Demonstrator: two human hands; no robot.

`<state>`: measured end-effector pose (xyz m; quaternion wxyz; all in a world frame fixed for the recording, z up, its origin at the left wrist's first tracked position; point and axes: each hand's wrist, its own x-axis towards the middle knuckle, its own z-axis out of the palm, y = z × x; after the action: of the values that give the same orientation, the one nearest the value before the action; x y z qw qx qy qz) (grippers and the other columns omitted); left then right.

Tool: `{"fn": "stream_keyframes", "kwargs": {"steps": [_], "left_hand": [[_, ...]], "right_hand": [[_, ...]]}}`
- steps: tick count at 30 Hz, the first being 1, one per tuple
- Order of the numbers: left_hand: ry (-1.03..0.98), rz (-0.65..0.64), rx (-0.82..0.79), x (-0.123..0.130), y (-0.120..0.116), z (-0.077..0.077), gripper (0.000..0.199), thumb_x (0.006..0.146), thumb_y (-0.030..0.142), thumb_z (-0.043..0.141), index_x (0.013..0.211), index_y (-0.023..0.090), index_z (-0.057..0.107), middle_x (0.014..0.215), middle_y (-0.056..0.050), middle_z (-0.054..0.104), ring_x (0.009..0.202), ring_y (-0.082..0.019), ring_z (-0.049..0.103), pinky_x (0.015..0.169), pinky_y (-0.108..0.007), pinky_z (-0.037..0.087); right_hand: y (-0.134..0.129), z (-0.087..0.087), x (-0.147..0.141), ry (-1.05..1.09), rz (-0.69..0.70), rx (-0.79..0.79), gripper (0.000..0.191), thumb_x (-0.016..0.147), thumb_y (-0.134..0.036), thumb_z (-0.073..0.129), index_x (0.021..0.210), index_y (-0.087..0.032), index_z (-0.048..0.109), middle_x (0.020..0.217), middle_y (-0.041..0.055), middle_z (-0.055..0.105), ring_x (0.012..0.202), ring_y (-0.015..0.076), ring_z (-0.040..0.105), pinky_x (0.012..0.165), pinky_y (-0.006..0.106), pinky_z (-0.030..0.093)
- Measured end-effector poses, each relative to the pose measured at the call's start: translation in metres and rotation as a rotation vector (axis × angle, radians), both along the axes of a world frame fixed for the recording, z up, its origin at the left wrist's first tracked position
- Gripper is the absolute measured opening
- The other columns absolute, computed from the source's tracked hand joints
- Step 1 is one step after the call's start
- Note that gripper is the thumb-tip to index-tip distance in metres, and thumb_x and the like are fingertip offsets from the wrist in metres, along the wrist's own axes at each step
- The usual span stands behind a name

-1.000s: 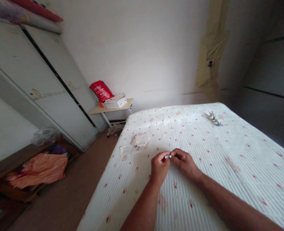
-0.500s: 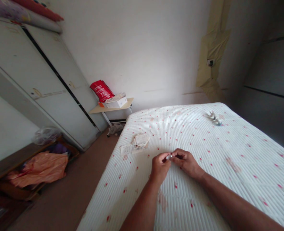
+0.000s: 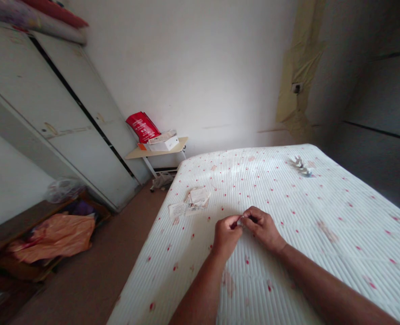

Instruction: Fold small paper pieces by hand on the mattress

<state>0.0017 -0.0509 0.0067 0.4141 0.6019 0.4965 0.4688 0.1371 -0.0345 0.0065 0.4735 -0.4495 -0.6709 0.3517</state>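
Over the bed, my left hand (image 3: 225, 234) and my right hand (image 3: 263, 229) meet with their fingertips pinched together. Between them is a small whitish piece (image 3: 240, 221), mostly hidden by the fingers; its kind is too small to make out. Both hands seem to grip it, one from each side. Beyond my left hand, printed paper slips (image 3: 198, 197) lie in a loose pile on the quilted bed cover (image 3: 271, 262). At the far right of the bed sits a row of small whitish crumpled or folded pieces (image 3: 300, 167).
A small table (image 3: 135, 154) beyond the bed bears a red bag (image 3: 143, 127) and a white box (image 3: 164, 144). At left stand a pale cabinet (image 3: 64, 99) and a low wooden shelf with an orange plastic bag (image 3: 56, 237). A socket (image 3: 296, 88) is on the wall.
The fingers of my right hand have risen slightly and closed further over the small whitish piece, so less of it shows. My left hand has barely shifted.
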Motion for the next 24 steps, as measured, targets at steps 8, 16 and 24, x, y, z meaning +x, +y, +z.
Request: {"fn": "stream_keyframes", "kwargs": {"steps": [8,16,24], "left_hand": [[-0.115,0.003,-0.106,0.002,0.002,-0.005,0.028,0.065,0.015,0.052,0.086,0.013,0.070,0.061,0.003,0.057,0.056,-0.010,0.047,0.054,-0.018,0.034],[-0.320,0.085,-0.208,0.002,0.005,0.000,0.031,0.059,0.019,0.060,0.088,0.012,0.069,0.060,0.002,0.058,0.053,-0.008,0.046,0.050,-0.018,0.032],[-0.311,0.096,-0.121,0.006,0.002,-0.002,0.027,0.057,0.016,0.061,0.085,0.014,0.059,0.066,0.001,0.061,0.056,-0.009,0.050,0.052,-0.017,0.036]], "right_hand": [[0.004,0.009,0.004,0.113,-0.077,-0.057,0.019,0.074,-0.036,0.055,0.067,-0.019,0.053,0.065,-0.0001,0.052,0.062,0.0135,0.049,0.057,0.025,0.040],[0.000,0.006,0.001,0.175,0.086,-0.196,0.021,0.071,-0.039,0.060,0.078,-0.020,0.054,0.063,-0.0025,0.051,0.053,0.0102,0.044,0.048,0.022,0.035],[0.002,0.001,-0.003,0.152,0.106,-0.213,0.025,0.074,-0.044,0.059,0.070,-0.019,0.055,0.054,-0.0044,0.047,0.047,0.0077,0.039,0.043,0.021,0.030]]}}
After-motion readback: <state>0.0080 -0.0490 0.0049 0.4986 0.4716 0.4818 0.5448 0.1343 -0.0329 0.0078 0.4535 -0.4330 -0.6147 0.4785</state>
